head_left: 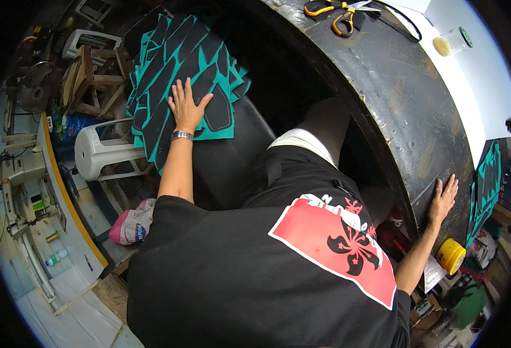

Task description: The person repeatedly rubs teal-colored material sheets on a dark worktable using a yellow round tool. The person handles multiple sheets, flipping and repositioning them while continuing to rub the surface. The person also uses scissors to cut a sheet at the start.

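Closest to the camera it's mostly the person's own black shirt with a red and white print, so the hands are where the action is. The right hand (443,198) is flat on the edge of the dark, scuffed counter (400,104), fingers spread and open, gripping nothing, looks like it's just there for bracing. Just below it sits a yellow tub (451,255).

The left hand (186,107) (wristband on that arm) reaches out to the person's left and lies palm down, fingers apart, on top of a fanned stack of black and teal cut pieces (177,75). No grip closed on anything there either, it's pressing, not pinching. The stack rests on a dark padded seat (232,156) beside the counter, spilling toward a white plastic stool (102,153) and a wooden stool (90,81) further left.

My guess on handling: those pieces look thin, light and floppy, probably foam or fabric sheet, and a loose fan like that will slide apart if you grab only the top one. I'd pinch the whole bundle along one long edge, or slip fingers under it and lift flat.

Further out on the counter top there's a pair of orange-handled scissors (332,13) and a small jar with a green lid (454,42).
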